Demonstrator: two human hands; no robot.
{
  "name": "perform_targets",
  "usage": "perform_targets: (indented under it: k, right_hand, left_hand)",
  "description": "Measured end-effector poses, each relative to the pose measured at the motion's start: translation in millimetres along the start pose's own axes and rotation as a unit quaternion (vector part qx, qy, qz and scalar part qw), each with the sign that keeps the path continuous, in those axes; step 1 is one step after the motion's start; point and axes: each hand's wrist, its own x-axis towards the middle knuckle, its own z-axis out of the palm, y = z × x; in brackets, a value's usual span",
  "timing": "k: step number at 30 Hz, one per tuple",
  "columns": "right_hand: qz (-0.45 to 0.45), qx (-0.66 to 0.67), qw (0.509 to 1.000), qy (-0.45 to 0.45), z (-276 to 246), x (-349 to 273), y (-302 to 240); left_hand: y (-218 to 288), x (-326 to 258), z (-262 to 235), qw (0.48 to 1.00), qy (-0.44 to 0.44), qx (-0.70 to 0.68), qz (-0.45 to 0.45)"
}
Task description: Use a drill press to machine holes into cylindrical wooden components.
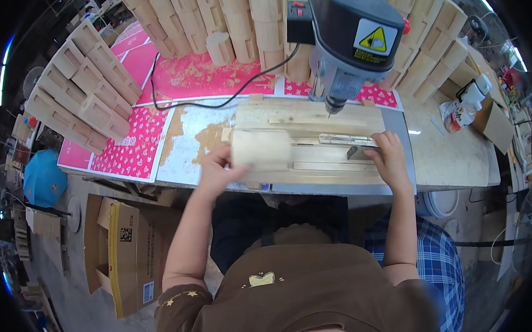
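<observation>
My left hand (pixel 217 170) grips the left end of a pale wooden block (pixel 261 149) lying on a wooden jig board (pixel 311 118) on the workbench. My right hand (pixel 387 156) rests on the jig's right side, fingers on a metal guide strip (pixel 346 139) and a small dark clamp piece (pixel 357 153). A drill press head (pixel 346 38), grey and black with a yellow warning label, hangs above the board, its bit (pixel 334 109) just above the wood and to the right of the block.
Stacks of similar wooden blocks (pixel 87 85) curve around the back and left of the bench. Pink patterned sheets (pixel 138 145) with sawdust cover the bench top. A black cable (pixel 214 102) crosses them. A cardboard box (pixel 123 257) stands on the floor at left, bottles (pixel 464 110) at right.
</observation>
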Motion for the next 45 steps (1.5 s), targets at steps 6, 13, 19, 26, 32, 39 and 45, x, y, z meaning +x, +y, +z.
perform_targets:
  k: [6, 13, 19, 26, 32, 39, 45]
  right_hand:
    - [-0.036, 0.017, 0.999, -0.018, -1.6, -6.4, -30.9]
    - [-0.005, 0.058, 0.998, -0.040, 1.0, -7.8, -27.3]
    - [-0.008, 0.035, 0.999, -0.022, 3.5, -10.3, -32.3]
    - [-0.013, 0.022, 1.000, 0.006, 11.5, -9.1, -30.9]
    - [0.021, 0.022, 0.999, 0.018, 14.8, 10.7, -1.0]
    - [-0.019, 0.009, 0.998, 0.056, 39.4, 32.6, -8.0]
    - [0.030, 0.224, 0.970, 0.092, 16.8, 38.0, -5.4]
  left_hand:
    - [32.0, -1.7, 11.2, 0.961, 0.084, -0.179, -0.193]
    - [42.5, 0.9, 24.3, 0.965, 0.033, -0.111, -0.237]
    - [36.1, 4.1, 44.0, 0.966, 0.003, -0.098, -0.239]
    - [19.9, 22.0, 84.6, 0.960, -0.096, -0.178, -0.194]
    - [-7.7, 24.1, 107.1, 0.976, -0.043, 0.135, 0.166]
    - [-26.9, 46.6, 99.2, 0.933, 0.040, 0.319, 0.162]
    - [-24.6, 51.1, 93.6, 0.938, 0.002, 0.309, 0.159]
